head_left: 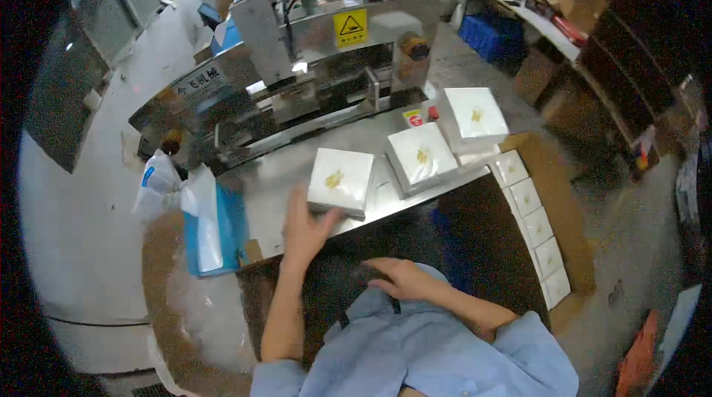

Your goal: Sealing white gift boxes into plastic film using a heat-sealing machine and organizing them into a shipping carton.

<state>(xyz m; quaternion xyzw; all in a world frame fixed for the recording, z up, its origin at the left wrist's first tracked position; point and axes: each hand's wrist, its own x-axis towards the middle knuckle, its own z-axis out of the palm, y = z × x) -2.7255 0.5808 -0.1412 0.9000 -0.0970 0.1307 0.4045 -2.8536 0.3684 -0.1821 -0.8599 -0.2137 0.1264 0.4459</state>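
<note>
While the left hand (305, 228) lies flat and open at the worktop's (289, 174) front edge, its fingertips touch the near side of a white box (341, 182) with a gold emblem on its lid. That box sits near the middle of the front edge, grasped by nothing. The right hand (403, 278) is held back against the person's blue shirt (430, 352), below the worktop's edge, fingers loosely curled and holding nothing.

A second box (420, 157) lies just right of the first, and a third box (475, 116) stands at the right end, stacked on another. Behind them, along the back edge, runs a metal machine (311, 48) with a yellow warning sticker. Off the right edge, a carton (552, 204) holds a row of small white boxes (535, 228). At the left corner, a blue tray (215, 230) carries clear plastic bags (167, 185).
</note>
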